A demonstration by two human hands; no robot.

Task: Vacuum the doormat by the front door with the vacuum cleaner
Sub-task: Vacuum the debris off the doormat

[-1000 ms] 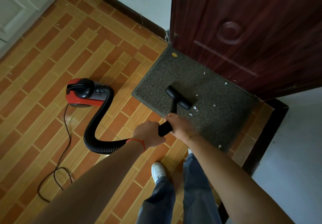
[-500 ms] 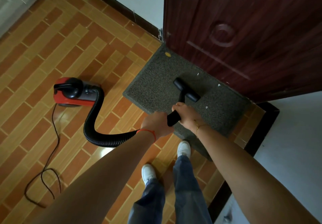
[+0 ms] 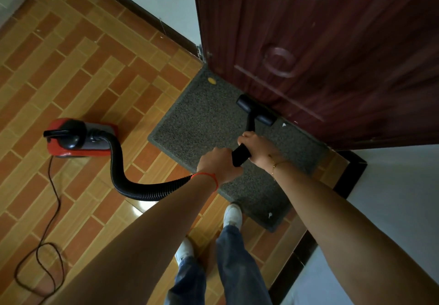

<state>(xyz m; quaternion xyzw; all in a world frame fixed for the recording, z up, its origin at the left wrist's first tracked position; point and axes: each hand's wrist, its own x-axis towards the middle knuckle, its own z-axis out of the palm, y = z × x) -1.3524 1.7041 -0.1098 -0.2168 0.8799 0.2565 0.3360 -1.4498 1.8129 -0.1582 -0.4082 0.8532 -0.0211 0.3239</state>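
Both the left hand (image 3: pixel 219 165) and right hand (image 3: pixel 257 149) grasp the rigid black wand (image 3: pixel 241 153), its nozzle (image 3: pixel 256 111) on the doormat (image 3: pixel 202 119) at the door's foot; the wand looks light and stiff, the ribbed hose (image 3: pixel 133 186) pliant but likely to drag; the mat may creep.

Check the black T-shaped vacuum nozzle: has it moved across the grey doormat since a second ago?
Yes. The black T-shaped vacuum nozzle has gone from mid-mat, among white scraps, up the grey doormat to its far edge, against the dark red wooden door.
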